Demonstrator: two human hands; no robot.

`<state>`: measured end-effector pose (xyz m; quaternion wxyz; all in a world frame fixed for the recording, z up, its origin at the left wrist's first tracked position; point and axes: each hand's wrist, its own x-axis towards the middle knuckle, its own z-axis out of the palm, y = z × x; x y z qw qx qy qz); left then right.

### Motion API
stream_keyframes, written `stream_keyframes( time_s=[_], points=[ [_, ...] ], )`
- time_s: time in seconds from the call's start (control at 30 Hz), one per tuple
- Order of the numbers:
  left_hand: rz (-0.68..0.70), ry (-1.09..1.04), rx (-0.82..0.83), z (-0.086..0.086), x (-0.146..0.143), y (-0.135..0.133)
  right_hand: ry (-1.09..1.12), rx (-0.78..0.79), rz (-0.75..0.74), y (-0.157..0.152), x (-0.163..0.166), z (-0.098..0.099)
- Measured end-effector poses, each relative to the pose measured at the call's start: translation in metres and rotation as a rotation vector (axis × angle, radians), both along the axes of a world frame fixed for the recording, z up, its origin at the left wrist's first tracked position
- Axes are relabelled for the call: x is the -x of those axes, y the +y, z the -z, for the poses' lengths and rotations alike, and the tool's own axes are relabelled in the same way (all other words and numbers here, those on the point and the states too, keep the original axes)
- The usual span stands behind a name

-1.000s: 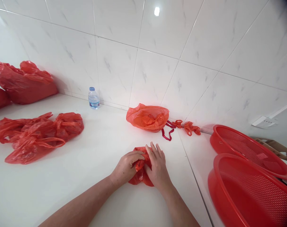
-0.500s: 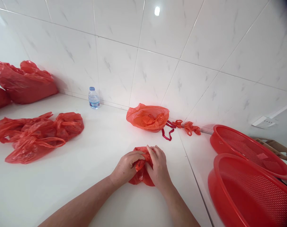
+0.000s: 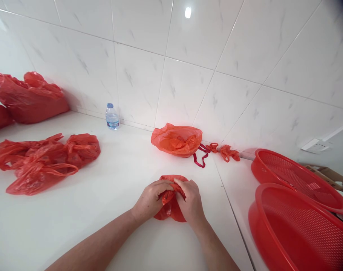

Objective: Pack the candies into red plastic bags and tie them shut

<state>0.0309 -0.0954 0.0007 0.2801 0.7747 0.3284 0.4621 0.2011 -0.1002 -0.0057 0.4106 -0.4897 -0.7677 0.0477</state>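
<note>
A small red plastic bag [image 3: 171, 211] lies on the white table in front of me, its top gathered and twisted between my hands. My left hand [image 3: 152, 196] is closed on the gathered part from the left. From the right, my right hand [image 3: 190, 199] pinches the same twisted plastic, thumb and fingers close together. What the bag contains, if anything, is hidden. Just beyond it, near the wall, sits an opened red plastic bag [image 3: 166, 145] with crumpled plastic inside.
Several tied red bags [image 3: 47, 162] lie at the left, with a larger full bag [image 3: 38, 101] behind them. A water bottle [image 3: 112, 118] stands by the tiled wall. Dark red ribbon [image 3: 199, 163] and knotted plastic scraps [image 3: 226, 153] lie right of centre. Two red baskets [image 3: 262, 210] stand at right.
My right hand's fingers have curled in and down onto the twisted top of the bag. My left hand stays in place on it.
</note>
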Motion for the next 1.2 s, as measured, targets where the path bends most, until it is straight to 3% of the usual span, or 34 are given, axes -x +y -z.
stream_keyframes(
  time_s=[0.27,1.2],
  points=[
    [0.016,-0.022,-0.001,0.003,-0.0009,0.0007,0.118,0.107,0.001,-0.0047,0.0023,-0.0013],
    [-0.037,0.043,-0.016,0.0027,0.0003,0.0009,0.149,0.066,-0.083,-0.0102,0.0041,-0.0084]
  ],
)
